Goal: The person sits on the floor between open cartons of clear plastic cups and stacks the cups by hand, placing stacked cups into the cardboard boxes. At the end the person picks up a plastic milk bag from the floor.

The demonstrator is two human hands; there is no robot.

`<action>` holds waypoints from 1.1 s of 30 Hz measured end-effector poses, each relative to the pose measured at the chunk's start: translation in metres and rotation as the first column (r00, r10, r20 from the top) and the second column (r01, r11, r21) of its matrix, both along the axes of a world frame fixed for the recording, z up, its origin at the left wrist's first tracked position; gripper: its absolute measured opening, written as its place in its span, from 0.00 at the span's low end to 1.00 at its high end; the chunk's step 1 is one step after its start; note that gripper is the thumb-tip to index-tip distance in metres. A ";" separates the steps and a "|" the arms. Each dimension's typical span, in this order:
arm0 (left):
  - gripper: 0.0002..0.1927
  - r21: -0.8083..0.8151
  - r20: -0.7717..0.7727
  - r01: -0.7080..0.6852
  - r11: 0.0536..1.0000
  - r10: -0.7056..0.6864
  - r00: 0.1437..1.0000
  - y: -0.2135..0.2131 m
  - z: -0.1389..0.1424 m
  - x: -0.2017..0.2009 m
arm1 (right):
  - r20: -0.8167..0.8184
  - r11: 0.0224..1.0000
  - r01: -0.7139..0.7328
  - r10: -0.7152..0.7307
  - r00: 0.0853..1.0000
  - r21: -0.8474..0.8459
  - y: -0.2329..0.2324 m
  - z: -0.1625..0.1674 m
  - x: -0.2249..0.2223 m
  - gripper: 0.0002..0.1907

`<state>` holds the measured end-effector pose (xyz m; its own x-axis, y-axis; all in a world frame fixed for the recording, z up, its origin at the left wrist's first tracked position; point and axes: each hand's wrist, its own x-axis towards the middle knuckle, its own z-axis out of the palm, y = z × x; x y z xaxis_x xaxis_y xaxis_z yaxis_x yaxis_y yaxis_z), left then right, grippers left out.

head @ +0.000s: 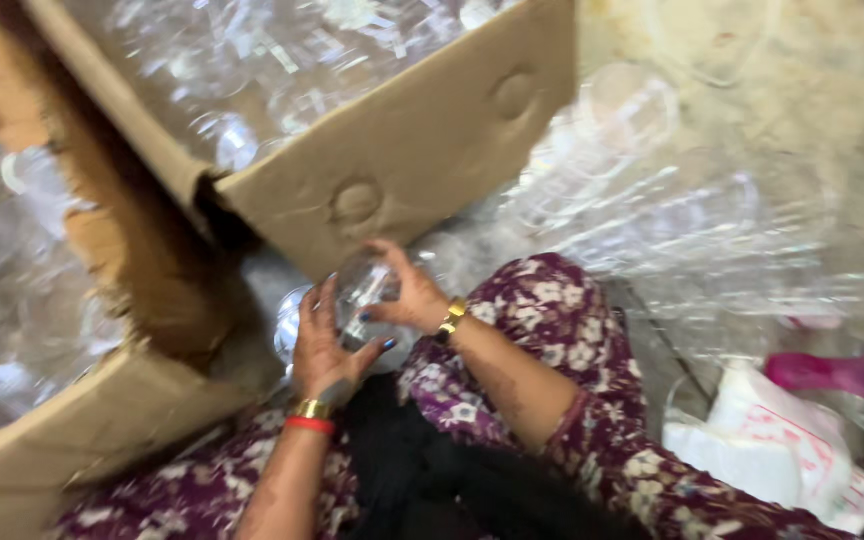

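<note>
A clear bottle (362, 300) is gripped between both hands, just in front of the lap and right against the lower edge of a cardboard box. The left hand (324, 345) is wrapped around its near side with fingers spread along the wall, thumb tucked toward the base; the right hand (407, 290) is closed over the far end, fingertips curled about what may be the neck — motion blur leaves that uncertain. Gold bangles are worn on both wrists, with a red one added on the left. The box (422, 150) stands open and tilted, dented on its front, and is filled with clear plastic bottles (272, 60) too blurred and overlapped to be counted. More are heaped loose on the floor (652, 210) to the right — again past counting. Counted surely: one held bottle, two hands, one box, one pink object (832, 375) at the right edge, one white printed bag (782, 450) below it. As a judgement, the smooth, light bottle could be squeezed out of the grip if pressed unevenly, and it could be lost among the look-alikes; the leaning box might also be nudged by a forearm and spill.
</note>
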<state>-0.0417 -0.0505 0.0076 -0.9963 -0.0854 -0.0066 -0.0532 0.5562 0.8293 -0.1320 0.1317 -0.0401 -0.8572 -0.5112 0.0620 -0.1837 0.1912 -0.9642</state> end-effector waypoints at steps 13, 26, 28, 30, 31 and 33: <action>0.31 0.785 0.345 -0.351 0.511 0.109 0.932 -0.016 -0.086 -0.004 | 0.021 0.970 0.026 -0.022 1.000 -0.243 0.001 0.009 0.036 0.41; 0.35 0.939 0.206 -0.187 0.288 -0.037 0.978 -0.020 -0.039 0.013 | -0.681 0.962 0.237 -0.082 0.728 0.137 0.017 0.114 0.082 0.48; 0.33 0.896 0.240 -0.248 0.368 0.067 0.968 -0.025 -0.040 0.014 | -0.615 0.972 0.232 -0.212 0.759 -0.048 0.042 0.131 0.076 0.49; 0.33 0.825 0.235 -0.276 0.494 0.144 0.961 -0.031 -0.042 0.014 | -0.770 0.882 0.456 -0.373 0.518 -0.120 0.079 0.149 0.078 0.44; 0.32 0.768 0.212 -0.271 0.580 0.169 0.963 -0.035 -0.043 0.014 | -0.766 0.844 0.509 -0.439 0.469 -0.172 0.100 0.160 0.075 0.42; 0.34 0.565 0.136 -0.231 0.792 0.186 0.973 -0.035 -0.046 0.014 | -0.785 0.710 0.672 -0.533 0.315 -0.212 0.144 0.180 0.071 0.42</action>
<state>-0.0274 -0.0851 -0.0381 -0.9498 -0.2494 -0.1892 -0.1821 -0.0515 0.9819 -0.0608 0.2757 0.1395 -0.5719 0.0653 0.8177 -0.5760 0.6778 -0.4569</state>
